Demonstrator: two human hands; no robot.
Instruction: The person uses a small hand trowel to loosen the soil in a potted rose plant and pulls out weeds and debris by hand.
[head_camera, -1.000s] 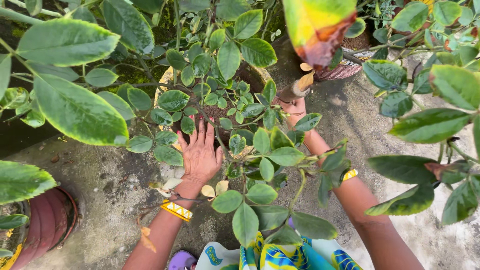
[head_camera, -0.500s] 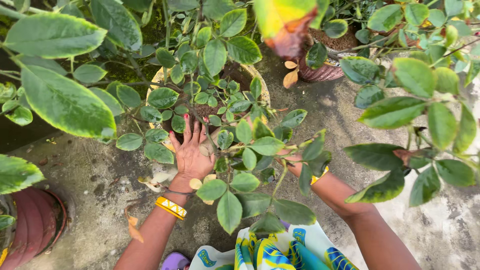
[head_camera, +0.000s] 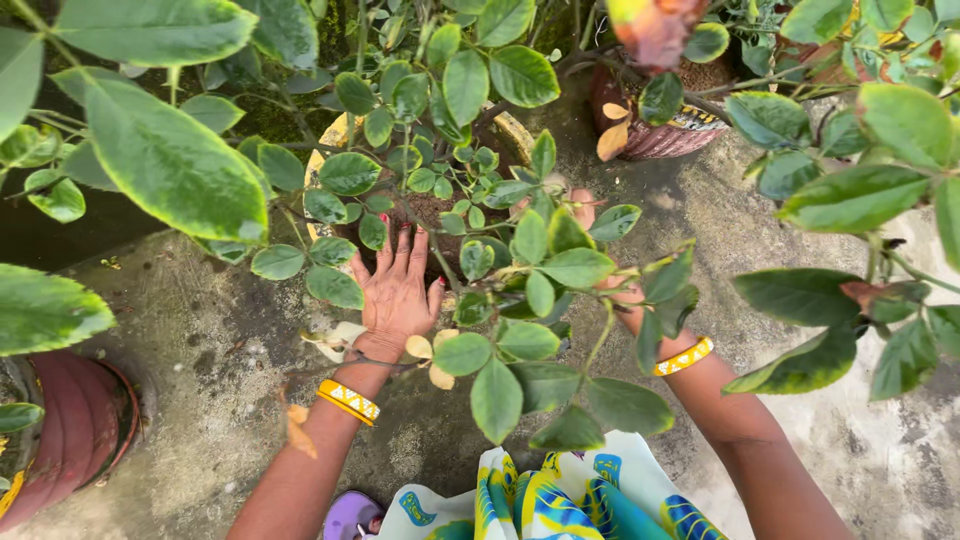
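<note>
Soil in the yellow-rimmed plant pot (head_camera: 330, 135) is pressed by the left hand (head_camera: 400, 290), laid flat with fingers spread, nothing gripped. The right hand (head_camera: 600, 250) is mostly hidden by leaves, so its grip cannot be told. Thin leafy stems (head_camera: 600, 345) crossing both wrists could be snagged and snapped.

Leaves (head_camera: 545, 270) hide most of the right hand (head_camera: 600, 250); its grip cannot be told; pot (head_camera: 330, 150) mostly covered.

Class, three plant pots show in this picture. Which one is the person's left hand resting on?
The cream-rimmed pot in the middle: the left hand lies on its soil. The red pot and patterned pot stand apart, untouched.
</note>
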